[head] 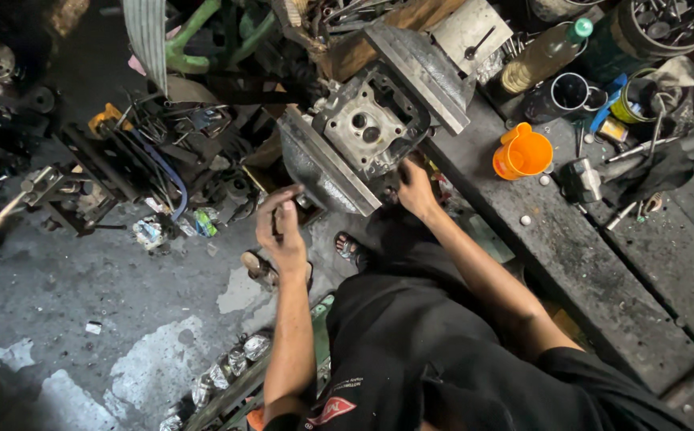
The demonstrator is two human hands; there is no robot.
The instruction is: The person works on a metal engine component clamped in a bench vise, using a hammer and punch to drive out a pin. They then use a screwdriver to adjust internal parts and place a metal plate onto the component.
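Grimy concrete floor (84, 271) spreads below a cluttered workshop, with a dark, oil-stained bench (578, 247) running along the person's right side. Clamped between the two grey faces of a bench vise (423, 72) sits a metal engine part (367, 128), a pale casting with round ports and a dark rim. It lies just above and between both hands. The right hand (415, 187) reaches up to the part's lower right corner, fingers touching its edge; whether they close on anything there is hidden, so the grip cannot be told. The left hand (281, 231) is lower and to the left of the part, just under the near vise face, curled into a closed fist around a thin dark handle (287, 195) that pokes out above the knuckles; what kind of tool it belongs to is unclear. To the right of the right hand, well apart on the bench, stands an orange plastic jug (522, 152), with a dark cup (566, 92) beyond it. Left of the left hand, tangled scrap metal and tools (163, 136) lie heaped on the floor
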